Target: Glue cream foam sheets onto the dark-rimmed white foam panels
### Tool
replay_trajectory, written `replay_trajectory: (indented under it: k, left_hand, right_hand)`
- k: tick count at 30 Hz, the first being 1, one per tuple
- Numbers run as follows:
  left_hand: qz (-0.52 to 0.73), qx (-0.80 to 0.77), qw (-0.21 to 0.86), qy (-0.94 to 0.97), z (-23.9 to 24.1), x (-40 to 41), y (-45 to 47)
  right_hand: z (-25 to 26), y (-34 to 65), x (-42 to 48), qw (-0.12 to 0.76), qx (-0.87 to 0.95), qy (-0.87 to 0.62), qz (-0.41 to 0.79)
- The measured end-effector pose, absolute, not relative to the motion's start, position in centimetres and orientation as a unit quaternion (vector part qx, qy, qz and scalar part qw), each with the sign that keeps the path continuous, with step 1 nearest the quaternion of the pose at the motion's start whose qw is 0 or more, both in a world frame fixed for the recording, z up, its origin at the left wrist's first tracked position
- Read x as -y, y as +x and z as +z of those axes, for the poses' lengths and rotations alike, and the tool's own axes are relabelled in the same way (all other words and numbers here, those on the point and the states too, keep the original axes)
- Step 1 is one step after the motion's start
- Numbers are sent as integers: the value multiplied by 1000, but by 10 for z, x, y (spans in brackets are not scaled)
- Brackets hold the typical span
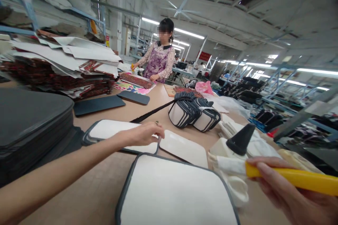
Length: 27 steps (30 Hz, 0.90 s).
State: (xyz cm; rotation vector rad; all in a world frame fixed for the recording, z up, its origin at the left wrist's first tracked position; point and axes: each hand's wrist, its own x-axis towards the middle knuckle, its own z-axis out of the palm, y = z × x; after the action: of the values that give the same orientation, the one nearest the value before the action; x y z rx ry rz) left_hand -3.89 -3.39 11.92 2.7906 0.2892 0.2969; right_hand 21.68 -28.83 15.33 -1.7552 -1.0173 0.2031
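My left hand [144, 134] reaches across the table, its thumb and fingers pinched at the corner of a white panel with a dark edge [144, 147]. Just to the right of those fingers lies a plain white panel [185, 148]. A larger dark-edged white panel [176, 190] is nearest to me. My right hand [303, 204] is wrapped round the yellow handle of a brush [287, 180]; its pale, whitish end points left. That end is in front of a whitish container [219, 146] with a black cone [241, 140] on it.
Dark sheets [34, 119] are stacked high at the left, with patterned and white pieces [68, 59] piled behind. Dark-edged pieces [194, 112] stand bundled mid-table beside a black strap [153, 111]. Two dark panels [100, 105] lie nearby. Across the table works another person [161, 56].
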Motion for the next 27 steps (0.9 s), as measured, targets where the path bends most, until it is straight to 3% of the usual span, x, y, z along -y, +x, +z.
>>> replay_trajectory:
  k: [6, 15, 19, 24, 27]
  left_hand:
    - [12, -80, 56, 995, 37, -9, 29]
    - [-5, -56, 46, 997, 23, -35, 46]
    - [35, -71, 18, 997, 26, -31, 51]
    - [132, -98, -14, 986, 67, -27, 57]
    - [189, -112, -27, 975, 110, -23, 51]
  right_hand:
    - [134, 220, 237, 551, 438, -673, 227]
    - [112, 245, 225, 532, 481, -634, 290]
    - [101, 247, 212, 463, 548, -676, 169]
    - [73, 259, 175, 216, 662, -716, -56]
    - [71, 271, 158, 187, 676, -698, -146]
